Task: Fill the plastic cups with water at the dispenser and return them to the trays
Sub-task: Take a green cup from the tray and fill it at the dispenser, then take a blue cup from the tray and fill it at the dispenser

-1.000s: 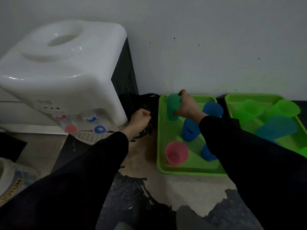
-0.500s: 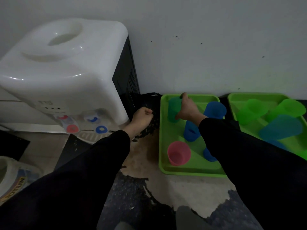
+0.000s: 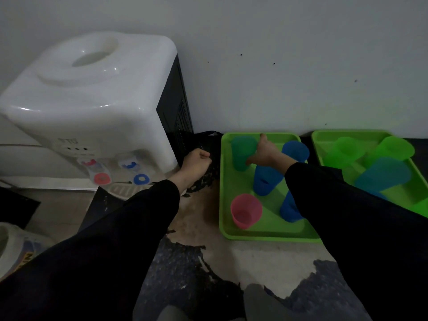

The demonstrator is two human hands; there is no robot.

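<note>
White plastic makes up the water dispenser (image 3: 88,107) at the far left, standing against the wall, with a red tap (image 3: 102,178) and a blue tap (image 3: 141,179) over a pale drip grille (image 3: 120,189). Just right of its base, the left hand (image 3: 195,164) hovers over the dark patch of floor with its fingers curled into a loose fist that holds nothing. Right of that lies the near green tray (image 3: 231,188). At its far left corner stands the teal cup (image 3: 243,152), upright, its long axis vertical and its mouth up, leaning slightly in this wide view. The right hand (image 3: 266,154) is against the cup's right side: the thumb sticks up beside the rim and the fingers seem to wrap around the far side, though they are hidden, so how firm the grip is cannot be told. The cup's base appears to sit on the tray floor. Near the hand on the same tray stand a pink cup (image 3: 245,210) at the near left and three blue cups: one (image 3: 266,180) under the wrist, one (image 3: 296,150) to the far right, and one (image 3: 289,208) partly hidden by the dark sleeve. Farther right, a second green tray (image 3: 324,144) carries two green cups (image 3: 347,150) (image 3: 396,148) and another teal cup (image 3: 384,173).
</note>
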